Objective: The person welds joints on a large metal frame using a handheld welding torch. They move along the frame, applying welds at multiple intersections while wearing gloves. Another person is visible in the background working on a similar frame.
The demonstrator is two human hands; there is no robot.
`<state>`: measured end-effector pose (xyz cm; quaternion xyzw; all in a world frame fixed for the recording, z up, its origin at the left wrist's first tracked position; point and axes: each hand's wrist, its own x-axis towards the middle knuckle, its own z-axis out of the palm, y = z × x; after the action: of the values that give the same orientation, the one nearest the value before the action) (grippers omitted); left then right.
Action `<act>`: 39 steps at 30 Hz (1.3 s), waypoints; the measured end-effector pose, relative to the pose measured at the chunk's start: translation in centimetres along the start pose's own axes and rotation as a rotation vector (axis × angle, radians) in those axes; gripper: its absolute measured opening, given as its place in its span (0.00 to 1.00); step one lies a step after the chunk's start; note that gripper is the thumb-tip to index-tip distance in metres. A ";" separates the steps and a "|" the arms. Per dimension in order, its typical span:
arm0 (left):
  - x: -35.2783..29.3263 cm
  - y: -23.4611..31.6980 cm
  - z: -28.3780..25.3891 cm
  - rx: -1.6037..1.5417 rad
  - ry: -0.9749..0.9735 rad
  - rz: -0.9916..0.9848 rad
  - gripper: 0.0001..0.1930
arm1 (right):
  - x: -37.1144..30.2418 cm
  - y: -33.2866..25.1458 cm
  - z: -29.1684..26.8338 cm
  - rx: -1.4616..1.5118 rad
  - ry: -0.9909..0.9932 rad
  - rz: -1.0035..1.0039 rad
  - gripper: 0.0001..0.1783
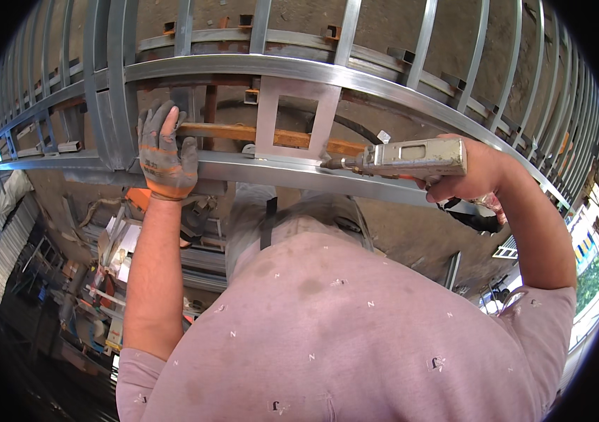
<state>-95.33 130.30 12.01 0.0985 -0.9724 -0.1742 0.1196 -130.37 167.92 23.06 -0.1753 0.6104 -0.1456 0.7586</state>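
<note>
Grey power tool (415, 160) at 2 o'clock, right hand (474, 170) with fingers clenched on it, tip near 5 o'clock corner of square bracket (266, 116). Gloved left hand (167, 156) at 10 o'clock over lower rail (243, 167); can't tell if gripping.

Cannot see the handle of the grey hand tool (412, 163), covered by the right grip (474, 172), nor tell whether its tip meets the metal rail (292, 174). Cannot identify the black object (474, 219) just below, nor see the palm of the gloved left grip (167, 151). Lose stretches of the brown bar (292, 137) behind the square bracket (266, 119), the upright bars (348, 32) past the top edge, the shirt (313, 316) past the bottom.
</note>
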 end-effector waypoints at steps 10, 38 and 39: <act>-0.2 0.0 0.0 0.035 -0.024 -0.015 0.33 | 1.3 -0.1 0.2 -0.118 -0.026 0.020 0.24; -0.4 -0.3 0.2 0.039 -0.031 0.003 0.28 | 1.2 -0.2 0.5 -0.196 0.055 0.105 0.34; -0.4 -0.2 0.2 0.038 -0.027 0.003 0.28 | 1.1 -0.4 0.4 -0.197 0.059 0.126 0.34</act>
<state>-95.01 130.26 11.70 0.0969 -0.9772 -0.1569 0.1050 -129.72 167.12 22.39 -0.2062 0.6536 -0.0421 0.7269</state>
